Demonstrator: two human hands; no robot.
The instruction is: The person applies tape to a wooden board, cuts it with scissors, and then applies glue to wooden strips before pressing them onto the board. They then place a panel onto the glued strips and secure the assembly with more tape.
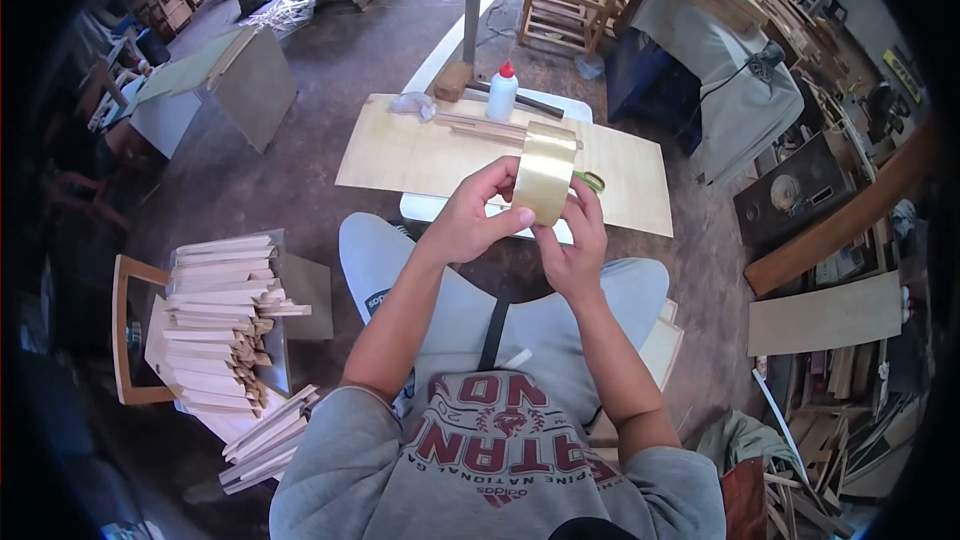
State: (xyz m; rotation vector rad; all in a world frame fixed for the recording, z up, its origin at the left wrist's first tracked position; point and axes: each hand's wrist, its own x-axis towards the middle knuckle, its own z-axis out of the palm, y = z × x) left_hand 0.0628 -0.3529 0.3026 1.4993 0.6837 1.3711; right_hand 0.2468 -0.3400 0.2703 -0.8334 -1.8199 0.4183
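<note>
Both hands hold a wide roll of shiny yellowish tape (546, 172) upright above a plywood board. My left hand (472, 212) grips its left side, thumb on the lower edge. Against its lower right side rest the curled fingers of my right hand (577, 245). Green-handled scissors (591, 180) lie partly hidden behind the roll. On the plywood board (620, 165) are thin wood strips (485, 128), a white bottle with a red cap (502, 95) and a crumpled clear plastic piece (413, 107).
Stacked wood pieces (215, 325) stand at the left beside a wooden frame (125, 330). A brown block (453, 81) sits by the board's back edge, near a metal post (474, 10). Wooden chairs (570, 0) are behind; a speaker box (795, 195) is at right.
</note>
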